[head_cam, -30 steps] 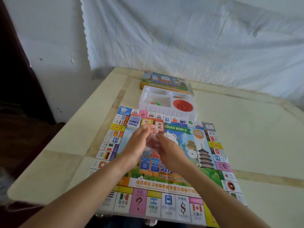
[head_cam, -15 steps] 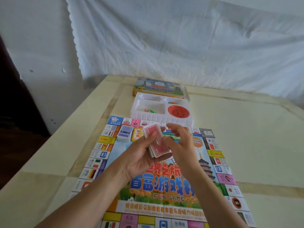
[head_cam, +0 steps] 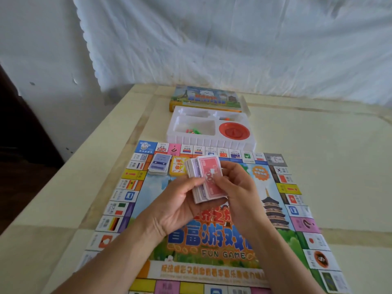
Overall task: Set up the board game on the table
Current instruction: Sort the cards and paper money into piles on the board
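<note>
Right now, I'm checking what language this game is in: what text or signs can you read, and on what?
"FUN GAME": board, centre.
"富游戏": big blue title above it, partly behind the left hand.
"!": yellow edge squares.
Unreadable blur: other squares, held cards, box.

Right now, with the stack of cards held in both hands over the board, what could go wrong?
1. The stack of cards is splayed, its red top card offset from the purple ones; the left hand and right hand may lose their grip, scattering cards over the board.
2. Dropped cards could land on the purple pile nearby and mix with it.
</note>
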`<state>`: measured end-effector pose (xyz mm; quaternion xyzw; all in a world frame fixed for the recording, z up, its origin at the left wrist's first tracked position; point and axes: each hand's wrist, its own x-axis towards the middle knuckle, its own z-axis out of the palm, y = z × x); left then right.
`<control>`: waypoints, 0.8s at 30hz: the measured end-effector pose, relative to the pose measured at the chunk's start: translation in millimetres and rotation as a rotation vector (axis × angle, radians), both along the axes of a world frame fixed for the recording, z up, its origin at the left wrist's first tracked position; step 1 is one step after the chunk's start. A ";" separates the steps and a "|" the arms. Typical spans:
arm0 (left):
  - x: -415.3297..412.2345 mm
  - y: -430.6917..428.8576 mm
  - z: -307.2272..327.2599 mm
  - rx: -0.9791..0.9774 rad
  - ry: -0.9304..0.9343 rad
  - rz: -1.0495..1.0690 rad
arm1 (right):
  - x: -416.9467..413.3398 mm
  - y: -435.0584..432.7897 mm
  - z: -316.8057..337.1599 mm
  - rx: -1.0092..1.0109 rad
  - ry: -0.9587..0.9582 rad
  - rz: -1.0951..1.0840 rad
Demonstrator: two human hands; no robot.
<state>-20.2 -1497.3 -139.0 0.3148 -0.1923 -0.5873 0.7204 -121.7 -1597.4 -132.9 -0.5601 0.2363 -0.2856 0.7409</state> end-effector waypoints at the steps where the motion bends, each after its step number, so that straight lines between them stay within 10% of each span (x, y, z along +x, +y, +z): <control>1: -0.6 -0.4 0.2 0.001 -0.015 0.004 | -0.5 0.2 0.2 -0.002 -0.006 0.009; 9: -2.0 -0.7 -0.3 0.034 -0.042 0.037 | -1.4 4.7 -2.8 -0.145 0.062 -0.033; 18: 1.0 -1.3 -1.2 -0.012 0.023 0.038 | -4.1 -8.7 2.5 0.222 -0.039 -0.085; 24: -1.1 -0.5 -0.6 -0.012 0.009 0.051 | -2.9 0.1 -1.9 -0.039 0.062 -0.058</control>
